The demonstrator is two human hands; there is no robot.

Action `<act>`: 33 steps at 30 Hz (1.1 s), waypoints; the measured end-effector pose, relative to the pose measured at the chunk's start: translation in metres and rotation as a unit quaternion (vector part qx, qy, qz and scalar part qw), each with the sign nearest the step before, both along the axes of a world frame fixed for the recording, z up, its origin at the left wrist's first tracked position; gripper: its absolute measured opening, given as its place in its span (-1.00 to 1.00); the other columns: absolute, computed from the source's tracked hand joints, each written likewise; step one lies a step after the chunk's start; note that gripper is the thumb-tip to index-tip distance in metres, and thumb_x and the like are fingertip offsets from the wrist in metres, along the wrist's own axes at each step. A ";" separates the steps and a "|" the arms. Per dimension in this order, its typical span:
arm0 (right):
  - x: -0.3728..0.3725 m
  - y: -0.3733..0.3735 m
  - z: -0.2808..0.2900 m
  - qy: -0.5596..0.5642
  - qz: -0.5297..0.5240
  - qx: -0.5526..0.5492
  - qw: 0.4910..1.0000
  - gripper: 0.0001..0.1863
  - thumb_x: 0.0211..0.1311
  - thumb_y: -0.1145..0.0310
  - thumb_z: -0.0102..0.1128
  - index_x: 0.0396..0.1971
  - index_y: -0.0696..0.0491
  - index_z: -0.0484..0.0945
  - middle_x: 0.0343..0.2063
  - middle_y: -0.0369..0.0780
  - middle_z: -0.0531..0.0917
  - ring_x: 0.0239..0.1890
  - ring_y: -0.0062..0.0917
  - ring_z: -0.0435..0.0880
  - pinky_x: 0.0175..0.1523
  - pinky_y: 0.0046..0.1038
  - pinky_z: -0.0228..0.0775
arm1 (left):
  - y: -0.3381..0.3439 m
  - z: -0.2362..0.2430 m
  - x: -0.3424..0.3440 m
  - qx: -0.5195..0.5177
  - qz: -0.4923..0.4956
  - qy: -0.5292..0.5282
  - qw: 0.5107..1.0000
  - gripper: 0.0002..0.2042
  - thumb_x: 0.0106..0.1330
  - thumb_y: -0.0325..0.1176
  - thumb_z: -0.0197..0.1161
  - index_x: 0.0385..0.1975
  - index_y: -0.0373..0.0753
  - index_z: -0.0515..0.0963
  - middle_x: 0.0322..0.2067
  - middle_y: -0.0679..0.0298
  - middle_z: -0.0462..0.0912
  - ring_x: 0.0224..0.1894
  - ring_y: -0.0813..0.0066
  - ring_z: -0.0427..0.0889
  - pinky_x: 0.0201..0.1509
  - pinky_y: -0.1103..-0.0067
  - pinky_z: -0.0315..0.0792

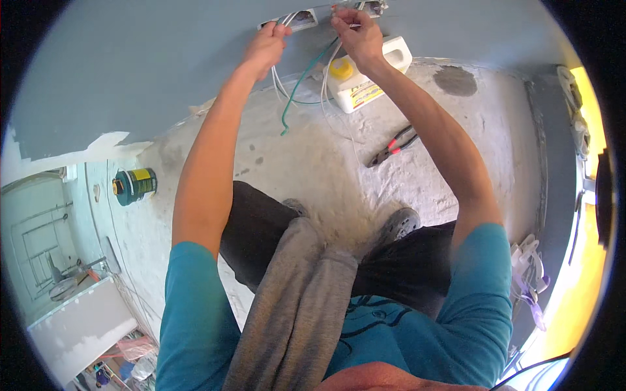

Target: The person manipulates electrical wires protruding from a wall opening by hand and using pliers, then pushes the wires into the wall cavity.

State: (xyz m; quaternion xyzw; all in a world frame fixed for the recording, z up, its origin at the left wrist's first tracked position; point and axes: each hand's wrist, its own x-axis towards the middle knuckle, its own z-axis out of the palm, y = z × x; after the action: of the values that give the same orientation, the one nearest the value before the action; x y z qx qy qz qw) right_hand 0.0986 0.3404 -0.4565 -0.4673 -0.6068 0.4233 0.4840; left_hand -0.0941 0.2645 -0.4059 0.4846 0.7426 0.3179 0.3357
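Observation:
Both my arms reach up to two open electrical boxes in the blue-grey wall. At the left wall box [304, 19], my left hand [264, 49] is closed around white wires that come out of it and hang down. My right hand [360, 40] is beside the right wall box [374, 8], its fingers pinched on a white wire; the exact grip is partly hidden. A green wire [301, 81] dangles between my hands, its end bent near the floor. Loops of white wire [325, 83] hang next to it.
Below my right hand stands a white jug [355, 90] with a yellow cap. Pliers [391, 147] with red and black handles lie on the stained floor [313, 156]. A green gas canister [135, 186] is at the left. Purple-and-white items [529, 277] are at the right.

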 end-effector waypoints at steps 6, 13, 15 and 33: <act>-0.018 -0.037 -0.004 -0.011 0.148 -0.093 0.985 -0.64 0.30 0.16 0.26 -0.06 0.10 0.68 -0.37 -0.15 0.77 -0.39 -0.51 0.75 -0.18 -0.43 0.56 | -0.023 -0.005 0.002 -0.034 -0.032 -0.007 0.999 -0.66 0.58 -0.05 -0.09 0.03 -0.15 0.49 -0.22 0.36 0.44 -0.25 0.58 0.36 -0.21 0.55 0.36; -0.044 -0.047 0.014 0.042 0.211 -0.184 0.959 -0.73 0.38 0.21 0.19 -0.17 0.10 0.71 -0.51 -0.23 0.72 -0.55 -0.60 0.61 -0.42 -0.49 0.47 | -0.038 -0.004 0.011 -0.043 -0.066 -0.113 0.990 -0.70 0.61 -0.12 -0.11 -0.10 -0.18 0.49 -0.40 0.46 0.33 -0.34 0.65 0.28 -0.28 0.61 0.32; -0.048 -0.050 0.020 0.072 0.219 -0.216 0.949 -0.74 0.40 0.23 0.20 -0.17 0.12 0.70 -0.53 -0.29 0.66 -0.55 -0.66 0.54 -0.46 -0.53 0.40 | -0.042 0.000 0.008 -0.032 -0.052 -0.128 0.990 -0.72 0.61 -0.14 -0.10 -0.14 -0.18 0.48 -0.45 0.48 0.29 -0.38 0.66 0.25 -0.32 0.64 0.28; -0.061 -0.042 0.015 0.190 0.125 -0.184 0.956 -0.71 0.31 0.23 0.30 -0.37 0.20 0.71 -0.56 -0.22 0.71 -0.62 -0.61 0.57 -0.44 -0.49 0.46 | -0.040 -0.012 0.008 0.082 -0.008 -0.235 0.969 -0.82 0.54 -0.22 0.09 -0.16 -0.18 0.51 -0.48 0.49 0.42 -0.52 0.73 0.25 -0.50 0.69 0.19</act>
State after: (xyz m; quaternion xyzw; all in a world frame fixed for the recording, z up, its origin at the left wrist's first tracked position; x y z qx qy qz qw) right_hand 0.0375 0.2985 -0.4411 -0.3796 -0.4693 0.6657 0.4388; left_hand -0.0863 0.2243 -0.4175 0.4281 0.6106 0.4797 0.4623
